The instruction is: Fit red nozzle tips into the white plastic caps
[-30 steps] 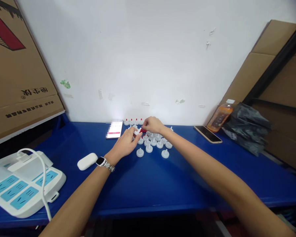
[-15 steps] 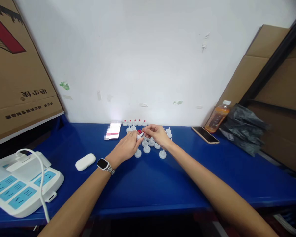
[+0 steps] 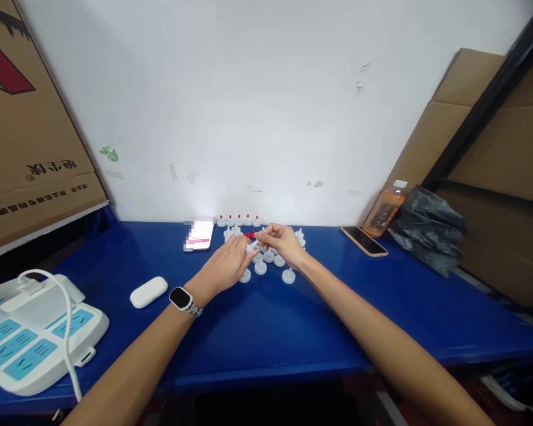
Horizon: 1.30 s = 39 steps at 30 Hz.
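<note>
My left hand [image 3: 228,264], with a watch on the wrist, pinches a small white cap [image 3: 251,247] above the blue table [image 3: 266,319]. My right hand [image 3: 281,241] meets it from the right, its fingers pinched at the same cap; what it holds is too small to make out. Under and around both hands lie several loose white caps [image 3: 288,276]. A few small red pieces [image 3: 250,235] lie just behind the fingers. A row of white caps with red tips [image 3: 238,221] stands against the wall.
A lit phone [image 3: 199,235] lies left of the caps, a white case [image 3: 148,291] nearer me, a white power strip with cable [image 3: 31,328] at far left. At right are a dark phone [image 3: 364,241], an orange drink bottle [image 3: 384,210], black bags [image 3: 430,229] and cardboard.
My right hand has drawn back from the red pieces to meet my left hand over the caps. The view has drifted slightly.
</note>
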{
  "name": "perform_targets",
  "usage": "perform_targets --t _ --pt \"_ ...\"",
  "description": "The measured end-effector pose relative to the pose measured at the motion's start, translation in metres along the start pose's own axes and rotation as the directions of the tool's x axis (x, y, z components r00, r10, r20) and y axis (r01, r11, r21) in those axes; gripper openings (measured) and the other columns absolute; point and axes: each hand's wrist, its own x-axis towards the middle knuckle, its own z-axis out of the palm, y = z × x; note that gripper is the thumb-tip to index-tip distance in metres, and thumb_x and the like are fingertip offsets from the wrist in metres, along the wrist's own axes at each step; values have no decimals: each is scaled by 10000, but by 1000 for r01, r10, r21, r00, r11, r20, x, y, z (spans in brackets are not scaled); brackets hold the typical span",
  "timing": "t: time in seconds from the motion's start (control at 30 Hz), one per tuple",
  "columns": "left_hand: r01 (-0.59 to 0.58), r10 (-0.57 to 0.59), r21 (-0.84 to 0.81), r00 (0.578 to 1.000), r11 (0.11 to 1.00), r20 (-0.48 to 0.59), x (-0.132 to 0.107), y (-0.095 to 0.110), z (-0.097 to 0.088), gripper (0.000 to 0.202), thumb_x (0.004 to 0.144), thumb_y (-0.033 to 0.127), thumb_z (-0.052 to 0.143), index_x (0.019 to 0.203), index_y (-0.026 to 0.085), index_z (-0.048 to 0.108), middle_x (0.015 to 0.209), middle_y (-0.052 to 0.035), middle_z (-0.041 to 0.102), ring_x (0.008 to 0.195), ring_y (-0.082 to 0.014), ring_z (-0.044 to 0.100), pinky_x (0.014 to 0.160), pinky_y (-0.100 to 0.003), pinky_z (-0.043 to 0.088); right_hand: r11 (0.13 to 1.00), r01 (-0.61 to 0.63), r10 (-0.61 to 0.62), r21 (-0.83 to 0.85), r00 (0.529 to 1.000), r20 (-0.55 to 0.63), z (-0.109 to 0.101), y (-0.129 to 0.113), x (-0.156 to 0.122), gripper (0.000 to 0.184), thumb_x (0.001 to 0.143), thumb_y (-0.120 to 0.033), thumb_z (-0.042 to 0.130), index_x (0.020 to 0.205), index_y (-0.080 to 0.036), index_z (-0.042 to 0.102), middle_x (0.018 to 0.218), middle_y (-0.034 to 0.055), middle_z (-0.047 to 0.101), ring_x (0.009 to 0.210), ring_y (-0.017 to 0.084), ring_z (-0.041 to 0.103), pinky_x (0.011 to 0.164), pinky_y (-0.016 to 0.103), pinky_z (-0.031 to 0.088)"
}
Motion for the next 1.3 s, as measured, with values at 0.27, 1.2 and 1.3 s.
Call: perform_targets --t 0.27,1.2,1.3 --pt "31 -31 -58 1000 998 1 1 3 4 336 1034 447 262 997 184 467 953 -93 551 893 -245 533 766 -391 464 997 65 -67 -39 995 -80 8 3 -6 426 612 -529 827 647 -201 556 593 -14 609 533 112 530 545 264 443" --pt "121 -128 -194 991 973 -25 11 -10 13 396 988 446 405 1276 187 491 1106 -96 595 1085 -266 516 933 -423 449 549 -61 -148 -834 974 -169 -67 14 102 106 787 -147 592 837 -126 683 825 78 723 757 159 650 720 254 476" --pt "125 -131 -179 991 976 -25 9 -14 11 339 989 434 404 1195 202 541 1064 -85 603 1054 -263 523 915 -420 453 372 -101 -59 -923 989 -132 -66 23 123 188 787 -118 564 894 -115 719 903 105 739 816 171 660 753 244 471"
